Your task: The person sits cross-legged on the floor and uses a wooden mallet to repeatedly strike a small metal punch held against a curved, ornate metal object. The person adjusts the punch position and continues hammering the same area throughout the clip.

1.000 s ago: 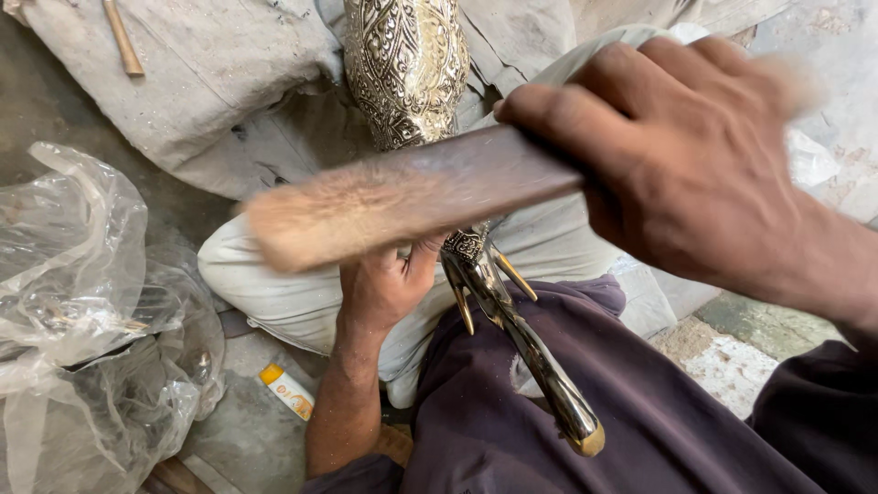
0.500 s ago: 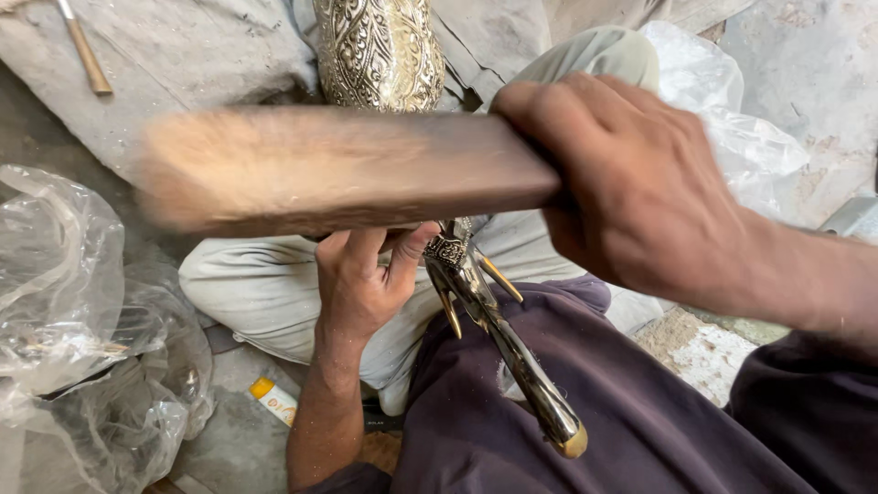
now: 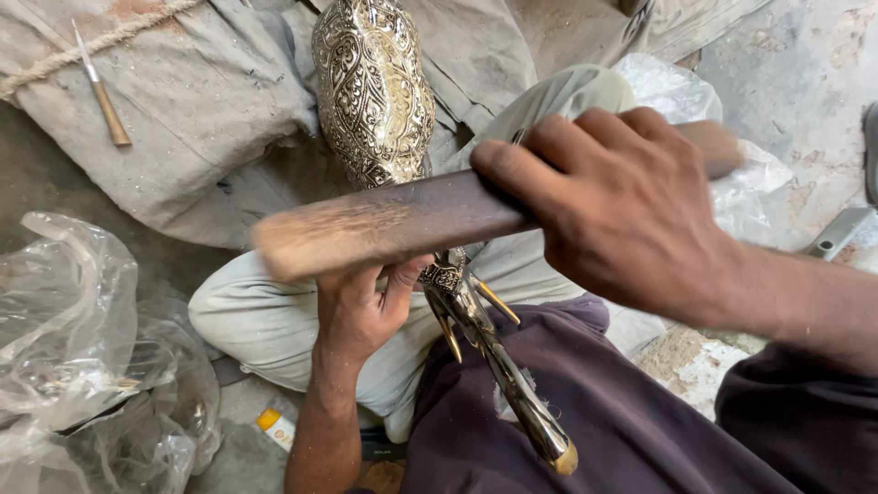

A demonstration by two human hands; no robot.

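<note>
The right hand (image 3: 631,215) has swung its tightly gripped wooden stick (image 3: 384,224) lower, just above the shiny metal piece (image 3: 476,338) that the left hand (image 3: 361,306) fingers hold on the lap.

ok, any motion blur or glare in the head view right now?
Head view: the wooden stick in the right hand is smeared at its left end by motion; the left hand and engraved metal piece are sharp. Soft daylight, mild shine on the metal, and bright glare on the plastic bags.
</note>
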